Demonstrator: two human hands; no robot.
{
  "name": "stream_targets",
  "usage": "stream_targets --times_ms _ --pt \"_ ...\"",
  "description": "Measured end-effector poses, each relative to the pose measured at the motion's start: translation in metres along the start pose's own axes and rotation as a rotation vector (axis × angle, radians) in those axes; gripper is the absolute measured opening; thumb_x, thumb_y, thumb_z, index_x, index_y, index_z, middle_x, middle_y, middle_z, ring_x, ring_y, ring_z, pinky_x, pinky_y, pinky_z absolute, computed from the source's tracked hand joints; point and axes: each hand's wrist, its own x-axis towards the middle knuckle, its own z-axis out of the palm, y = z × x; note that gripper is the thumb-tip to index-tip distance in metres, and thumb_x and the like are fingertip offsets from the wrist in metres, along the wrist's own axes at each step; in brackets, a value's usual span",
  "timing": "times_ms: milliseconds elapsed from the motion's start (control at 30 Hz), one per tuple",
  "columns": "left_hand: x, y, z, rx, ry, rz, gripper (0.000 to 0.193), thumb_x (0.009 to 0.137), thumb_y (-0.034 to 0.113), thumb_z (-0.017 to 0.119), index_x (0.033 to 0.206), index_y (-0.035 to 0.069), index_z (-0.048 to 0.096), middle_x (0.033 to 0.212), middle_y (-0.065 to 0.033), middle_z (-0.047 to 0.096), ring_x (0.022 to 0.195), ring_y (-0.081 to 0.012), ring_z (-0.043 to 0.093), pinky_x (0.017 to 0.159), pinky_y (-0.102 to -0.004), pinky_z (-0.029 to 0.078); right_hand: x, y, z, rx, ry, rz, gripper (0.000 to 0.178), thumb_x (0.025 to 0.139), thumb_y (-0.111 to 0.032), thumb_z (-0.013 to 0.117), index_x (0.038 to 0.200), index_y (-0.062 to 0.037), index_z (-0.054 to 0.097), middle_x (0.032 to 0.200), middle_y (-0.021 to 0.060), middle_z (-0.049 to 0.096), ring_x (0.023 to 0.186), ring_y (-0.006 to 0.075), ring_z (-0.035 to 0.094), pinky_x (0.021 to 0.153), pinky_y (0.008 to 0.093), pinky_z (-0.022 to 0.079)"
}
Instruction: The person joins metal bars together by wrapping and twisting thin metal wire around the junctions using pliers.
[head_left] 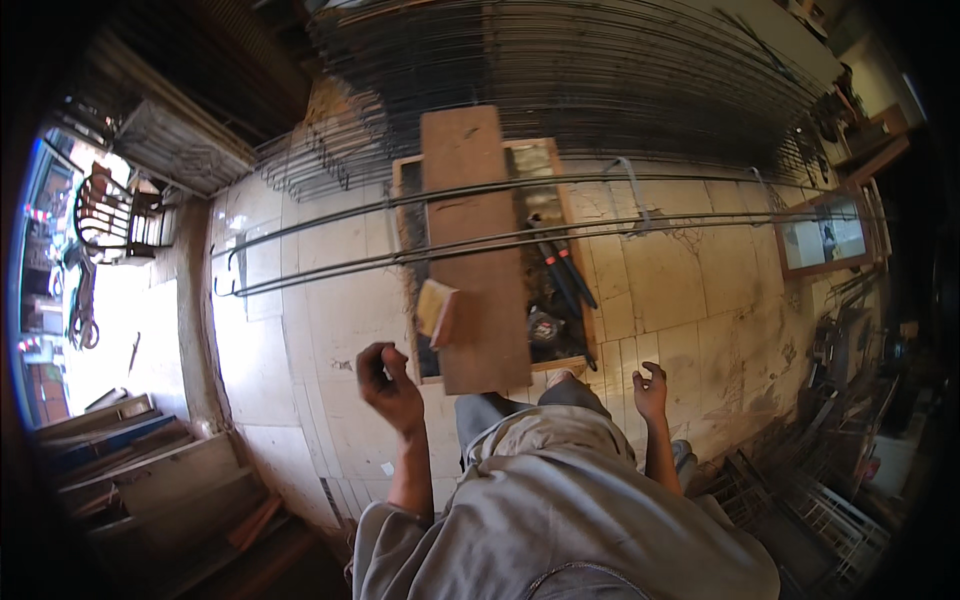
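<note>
My left hand (388, 385) is raised left of a brown plank (475, 345), its fingers loosely curled and nothing visible in them. My right hand (650, 390) hangs to the right of my knees, empty, with thumb and fingers apart. Nearest the left hand, a small wooden block (437, 312) rests on the plank. The plank lies lengthwise over a shallow wood-edged frame (578, 300). Long thin metal rods (350, 262) with hooked left ends run crosswise over the plank. Beside it lies a tool with two long black handles (563, 268) banded orange, near a dark object (545, 328) I cannot identify.
A dense layer of thin metal rods (640, 90) spreads along the far side. A wood-framed pane (825, 237) lies at the right, with metal pieces (800, 505) below it. Boards (140, 455) are stacked lower left. A chair (115, 215) stands outside in bright light.
</note>
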Motion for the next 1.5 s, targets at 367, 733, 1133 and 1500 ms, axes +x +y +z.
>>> stream_targets --times_ms 367,733,1133,1500 --pt "-0.122 -0.110 0.281 0.830 -0.253 0.202 0.085 0.070 0.049 0.080 0.130 -0.002 0.048 0.123 -0.0282 0.054 0.116 -0.0433 0.051 0.095 -0.0517 0.042 0.095 0.054 -0.094 0.195 -0.123 -0.036 0.040 0.091 -0.017 0.063 0.125 0.0014 0.052 0.119 0.0232 0.056 0.084 0.0279 0.068 0.071 0.0361 0.055" --pt "-0.103 -0.129 0.318 0.829 -0.043 0.065 0.068 0.070 0.032 0.082 0.117 -0.007 0.052 0.105 -0.0279 0.064 0.097 -0.0459 0.061 0.085 -0.0534 0.048 -0.006 0.328 -0.224 0.390 0.656 0.625 0.027 0.090 -0.022 0.065 0.105 0.0003 0.064 0.099 0.0152 0.070 0.087 0.0249 0.069 0.065 0.0327 0.055" --pt "-0.179 -0.048 0.341 0.324 0.109 -0.314 0.052 0.088 0.027 0.069 0.129 0.002 0.048 0.126 -0.0207 0.057 0.112 -0.0324 0.057 0.092 -0.0427 0.049 0.208 0.231 -0.212 0.452 -0.227 0.268 0.038 0.092 -0.031 0.062 0.114 0.0005 0.062 0.107 0.0210 0.067 0.094 0.0303 0.069 0.082 0.0389 0.054" --pt "-0.407 0.045 0.700 -0.194 -1.003 -1.278 0.018 0.085 0.021 0.056 0.093 0.005 0.055 0.093 -0.0189 0.063 0.092 -0.0355 0.063 0.088 -0.0504 0.053 0.375 0.206 -0.419 0.601 -0.845 -0.015 0.066 0.092 -0.055 0.059 0.128 0.0004 0.056 0.116 0.0172 0.064 0.113 0.0271 0.058 0.101 0.0343 0.043"
